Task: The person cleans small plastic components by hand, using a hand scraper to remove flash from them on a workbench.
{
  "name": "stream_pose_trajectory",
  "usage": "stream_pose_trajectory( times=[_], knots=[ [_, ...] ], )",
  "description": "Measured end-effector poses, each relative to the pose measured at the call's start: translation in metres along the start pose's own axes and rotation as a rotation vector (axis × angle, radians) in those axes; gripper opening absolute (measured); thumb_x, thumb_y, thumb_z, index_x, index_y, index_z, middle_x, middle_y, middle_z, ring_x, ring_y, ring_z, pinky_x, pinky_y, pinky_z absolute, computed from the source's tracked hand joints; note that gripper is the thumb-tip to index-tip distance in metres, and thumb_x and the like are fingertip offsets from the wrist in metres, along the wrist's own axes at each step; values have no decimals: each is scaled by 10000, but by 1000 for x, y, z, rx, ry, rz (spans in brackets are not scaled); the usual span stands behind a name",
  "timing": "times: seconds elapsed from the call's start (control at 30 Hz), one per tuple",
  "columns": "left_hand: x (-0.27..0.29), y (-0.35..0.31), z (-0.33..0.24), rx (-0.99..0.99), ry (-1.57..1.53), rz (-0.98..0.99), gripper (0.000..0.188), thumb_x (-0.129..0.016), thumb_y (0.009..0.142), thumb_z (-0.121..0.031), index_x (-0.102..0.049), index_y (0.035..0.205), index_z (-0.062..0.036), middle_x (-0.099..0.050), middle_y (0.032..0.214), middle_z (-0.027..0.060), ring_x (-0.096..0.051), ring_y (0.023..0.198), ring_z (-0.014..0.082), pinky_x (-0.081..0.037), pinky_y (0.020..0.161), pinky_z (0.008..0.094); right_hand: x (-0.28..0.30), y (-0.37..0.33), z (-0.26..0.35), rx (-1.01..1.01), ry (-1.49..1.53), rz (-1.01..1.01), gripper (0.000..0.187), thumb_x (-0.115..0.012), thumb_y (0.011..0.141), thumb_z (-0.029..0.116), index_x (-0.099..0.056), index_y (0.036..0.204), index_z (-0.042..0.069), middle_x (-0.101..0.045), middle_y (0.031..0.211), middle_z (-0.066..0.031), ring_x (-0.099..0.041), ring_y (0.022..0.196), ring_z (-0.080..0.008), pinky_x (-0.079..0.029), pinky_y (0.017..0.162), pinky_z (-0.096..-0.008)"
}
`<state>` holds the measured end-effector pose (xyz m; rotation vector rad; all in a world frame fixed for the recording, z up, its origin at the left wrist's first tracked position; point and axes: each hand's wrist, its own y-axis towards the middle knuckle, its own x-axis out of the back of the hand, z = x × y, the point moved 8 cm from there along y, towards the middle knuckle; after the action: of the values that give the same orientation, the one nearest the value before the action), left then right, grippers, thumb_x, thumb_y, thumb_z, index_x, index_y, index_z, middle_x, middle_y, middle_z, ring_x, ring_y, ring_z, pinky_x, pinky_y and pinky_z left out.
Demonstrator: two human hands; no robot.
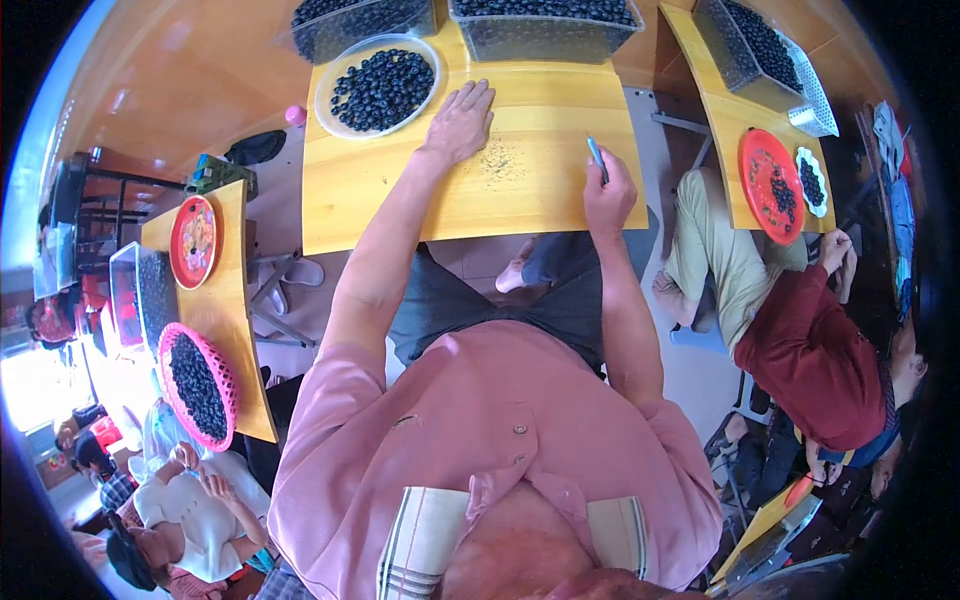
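My left hand [460, 123] lies flat on the yellow wooden table [548, 110], fingers stretched out. Right beside it is a round clear plastic bowl [322, 105] holding many dark round fruits [384, 90] that look like blueberries. Over the table's right near part, my right hand [612, 190] is closed around a slim blue pen-like tool [597, 152], its tip pointing away from me. I cannot make out what kind of tool it is. Between my hands, small brown crumbs [503, 162] are scattered on the wood.
Two clear plastic bins [545, 42] of the dark fruits stand along the far edge. At right, a person in dark red [820, 345] sits by a table with a red plate [757, 170]. At left, a pink basket [228, 400] of fruit and a red plate [178, 245] occupy another table.
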<state>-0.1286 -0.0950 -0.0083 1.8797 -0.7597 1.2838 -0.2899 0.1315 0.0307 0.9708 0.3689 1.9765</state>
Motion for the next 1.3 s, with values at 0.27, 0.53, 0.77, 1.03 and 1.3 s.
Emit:
stream_pose_trajectory(
  times=[0.27, 0.53, 0.77, 1.03, 1.3],
  knots=[
    [64, -59, 25, 262, -613, -371, 300, -625, 979, -151, -678, 1246, -27, -654, 1300, 203, -606, 1242, 346, -461, 1064, 415, -6, -2, -3, -2, -47, 73, 172, -660, 946, 135, -720, 1096, 77, -702, 912, -128, -696, 814, -343, -542, 693, -447],
    [61, -86, 13, 348, -407, -351, 247, -775, 857, -167, -748, 1058, -26, -686, 913, 154, -668, 858, 299, -539, 807, 412, -10, -4, 1, 15, -78, 104, 170, -666, 946, 138, -720, 1099, 87, -706, 918, -121, -699, 826, -340, -545, 709, -445],
    [54, -69, 1, 269, -233, -288, 231, -779, 859, -207, -753, 1015, -39, -663, 885, 152, -656, 895, 326, -531, 817, 430, -11, -4, 2, 32, -95, 112, 181, -664, 951, 145, -719, 1108, 73, -717, 951, -132, -705, 863, -343, -551, 737, -438],
    [61, -84, 2, 285, -357, -352, 163, -749, 885, -167, -717, 904, -9, -696, 880, 180, -658, 889, 369, -517, 842, 461, -17, -4, 5, 73, -227, 171, 180, -646, 961, 150, -713, 1105, 65, -712, 942, -140, -706, 855, -344, -556, 725, -452],
    [70, -109, -9, 259, -305, -383, 191, -753, 873, -112, -707, 1007, 16, -658, 1061, 187, -598, 1055, 371, -497, 924, 446, -18, -12, 23, 153, -207, 238, 198, -680, 904, 97, -695, 1099, 65, -691, 897, -123, -696, 789, -344, -546, 657, -449]
  ],
)
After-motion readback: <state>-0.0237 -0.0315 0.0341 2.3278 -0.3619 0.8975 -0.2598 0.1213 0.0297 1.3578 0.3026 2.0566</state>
